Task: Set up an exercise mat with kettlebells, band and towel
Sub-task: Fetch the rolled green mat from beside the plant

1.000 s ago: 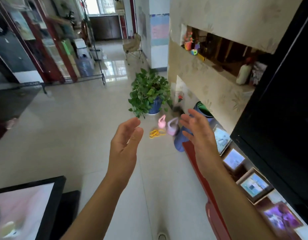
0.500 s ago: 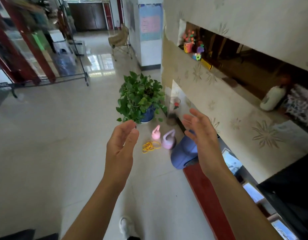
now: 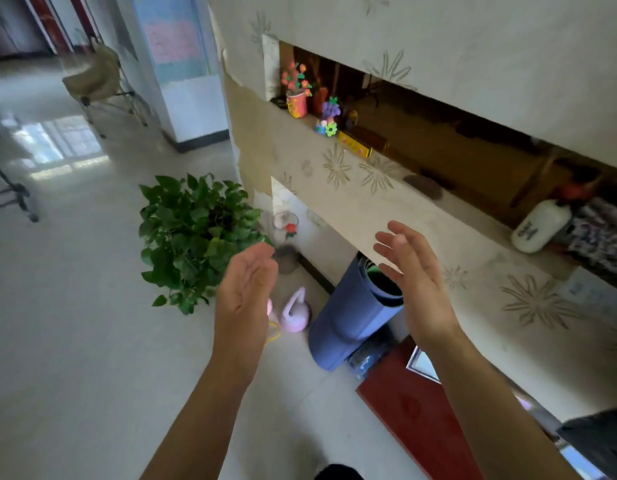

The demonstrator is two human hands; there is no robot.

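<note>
A rolled blue exercise mat (image 3: 348, 317) leans on the floor against the wall unit. Left of it stands a pale pink kettlebell (image 3: 295, 313); a second, brighter pink one (image 3: 271, 311) shows only as a sliver behind my left hand. A yellow band (image 3: 274, 332) lies on the floor, mostly hidden by that hand. My left hand (image 3: 244, 299) is raised and open, above and in front of the kettlebells. My right hand (image 3: 414, 275) is open too, held over the mat's upper end without touching it. No towel is in view.
A leafy potted plant (image 3: 192, 233) stands on the floor just left of the kettlebells. The papered wall unit (image 3: 386, 209) with a shelf niche of ornaments and a white bottle (image 3: 539, 225) runs along the right. A red low cabinet (image 3: 414, 410) sits near the mat. A folding chair (image 3: 95, 81) stands far back.
I have moved closer to the mat and kettlebells, which now look larger. My left hand now covers the band and one kettlebell. Both hands stay open.
</note>
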